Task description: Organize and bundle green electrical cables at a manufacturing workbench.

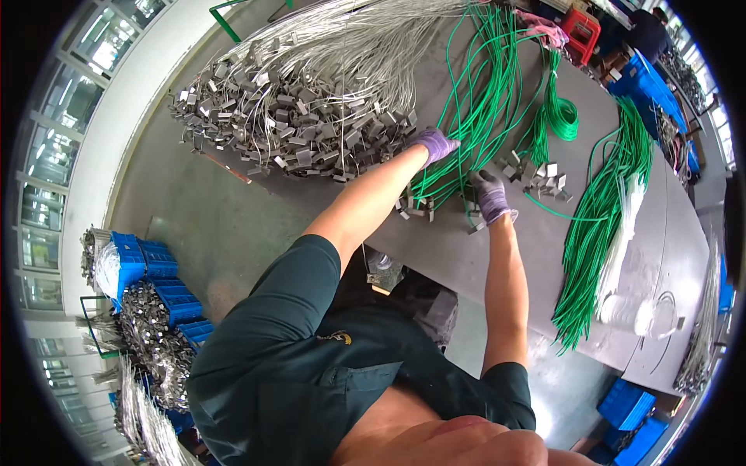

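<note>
A long bundle of green cables (493, 78) runs across the grey table, with small metal end pieces (414, 206) at its near ends. My left hand (437, 146), in a purple glove, is closed at the bundle's left side, its fingers on some of the green cables. To the right and nearer me, my right hand (491, 196), gloved too, has curled fingers at a green cable close to the metal ends. Its fingertips are partly hidden. Beside it lies a second group of metal end pieces (548, 180) on green cables, with a green coil (564, 119) behind.
A large heap of metal-ended pale wires (303, 124) covers the table's left. Another green cable bundle (610, 225) and white cable ties (624, 233) lie at right. Blue crates (144, 256) stand on the floor at left. A red stool (580, 35) and a person (647, 33) are far right.
</note>
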Demonstrator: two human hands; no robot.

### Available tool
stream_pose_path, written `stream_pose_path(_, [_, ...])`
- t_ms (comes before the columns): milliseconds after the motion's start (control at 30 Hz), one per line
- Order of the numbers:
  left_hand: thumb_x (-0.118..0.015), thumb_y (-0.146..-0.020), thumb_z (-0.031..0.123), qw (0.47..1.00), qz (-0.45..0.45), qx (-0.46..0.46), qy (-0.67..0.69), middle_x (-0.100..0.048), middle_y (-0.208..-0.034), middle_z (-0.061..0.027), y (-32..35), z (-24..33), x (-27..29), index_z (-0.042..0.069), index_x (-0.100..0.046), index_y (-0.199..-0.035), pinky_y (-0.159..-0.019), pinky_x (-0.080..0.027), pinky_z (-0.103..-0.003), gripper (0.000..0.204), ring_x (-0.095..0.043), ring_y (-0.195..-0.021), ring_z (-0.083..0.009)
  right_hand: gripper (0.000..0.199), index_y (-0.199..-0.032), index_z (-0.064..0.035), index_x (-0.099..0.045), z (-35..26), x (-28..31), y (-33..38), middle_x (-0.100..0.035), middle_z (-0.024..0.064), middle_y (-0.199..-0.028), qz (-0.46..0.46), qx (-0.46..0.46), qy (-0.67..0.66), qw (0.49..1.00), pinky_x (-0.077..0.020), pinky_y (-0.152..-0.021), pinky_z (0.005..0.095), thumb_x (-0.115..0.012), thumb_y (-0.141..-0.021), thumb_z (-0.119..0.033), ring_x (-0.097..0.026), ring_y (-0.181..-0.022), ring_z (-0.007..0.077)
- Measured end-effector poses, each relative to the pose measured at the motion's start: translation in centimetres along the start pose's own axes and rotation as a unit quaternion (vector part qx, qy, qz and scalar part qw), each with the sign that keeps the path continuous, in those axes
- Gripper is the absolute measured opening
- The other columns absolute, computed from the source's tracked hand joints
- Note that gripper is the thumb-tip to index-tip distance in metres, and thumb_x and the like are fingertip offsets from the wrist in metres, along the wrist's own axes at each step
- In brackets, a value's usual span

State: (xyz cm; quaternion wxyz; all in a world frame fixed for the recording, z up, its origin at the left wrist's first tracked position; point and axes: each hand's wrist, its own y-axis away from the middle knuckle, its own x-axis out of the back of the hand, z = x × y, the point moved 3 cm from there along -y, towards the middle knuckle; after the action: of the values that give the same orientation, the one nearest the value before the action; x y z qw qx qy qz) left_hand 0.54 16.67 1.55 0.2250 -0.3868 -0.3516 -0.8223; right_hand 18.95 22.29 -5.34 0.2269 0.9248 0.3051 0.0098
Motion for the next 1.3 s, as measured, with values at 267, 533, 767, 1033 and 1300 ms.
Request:
stream_pose_path(267, [-0.074,-0.065,0.052,0.944,-0.161,-0.111,0.264,-0.064,-0.102,-0.0147,-0.7,-1.0,-1.6,0.001,-0.064,-0.106,-0.087,-0.042,-0.036,0.067,-0.058,-0.092,-0.0232,0.031,-0.103,-0.0004,-0.061,-2.0,-5.8,1.0,-0.063,0.0030,-0.087,-0.139,0.037,0.043,0.989,-0.0451,-0.073,0.0287,-0.066,-0.079,-0.020,-0.056,-0.077,0.0140])
stream_pose_path(533, [-0.072,-0.059,0.058,0.991,-0.088,-0.100,-0.010,-0.064,-0.100,-0.0206,2.2,0.9,-1.4,-0.003,-0.065,-0.098,-0.084,-0.046,-0.038,0.073,-0.061,-0.095,-0.0305,0.045,-0.112,-0.0005,-0.053,-0.7,-8.0,0.7,-0.063,0.0062,-0.101,-0.170,0.148,0.172,0.959,-0.0476,-0.078,0.0285,-0.072,-0.075,-0.018,-0.058,-0.086,0.0141])
stream_pose_path(767, [-0.064,-0.064,0.041,0.871,-0.005,-0.329,-0.364,-0.064,-0.090,-0.0216,1.9,1.1,-1.8,0.005,-0.068,-0.084,-0.077,-0.050,-0.036,0.042,-0.064,-0.086,-0.0298,0.031,-0.103,-0.0015,-0.063,-1.4,-7.2,4.2,-0.064,0.0033,-0.084,0.011,0.211,0.155,0.965,-0.0454,-0.065,0.0268,-0.062,-0.078,-0.021,-0.056,-0.075,0.0107])
stream_pose_path(1033, [-0.074,-0.060,0.039,0.995,-0.092,-0.048,0.010,-0.067,-0.093,-0.0155,0.2,-0.6,-1.0,0.002,-0.068,-0.090,-0.078,-0.050,-0.036,0.048,-0.065,-0.085,-0.0251,0.039,-0.115,0.0028,-0.052,0.2,-7.6,2.0,-0.062,0.0071,-0.098,-0.093,0.038,-0.140,0.985,-0.0474,-0.076,0.0295,-0.064,-0.080,-0.012,-0.059,-0.087,0.0172])
stream_pose_path(1300, [-0.073,-0.063,0.029,0.971,-0.164,-0.068,0.160,-0.066,-0.084,-0.0130,-1.1,-2.3,-3.0,0.000,-0.068,-0.086,-0.070,-0.049,-0.035,0.038,-0.061,-0.074,-0.0241,0.031,-0.114,0.0040,-0.050,1.2,-7.6,1.0,-0.058,0.0132,-0.108,-0.163,-0.018,-0.330,0.929,-0.0388,-0.094,0.0380,-0.056,-0.085,-0.006,-0.055,-0.102,0.0265])
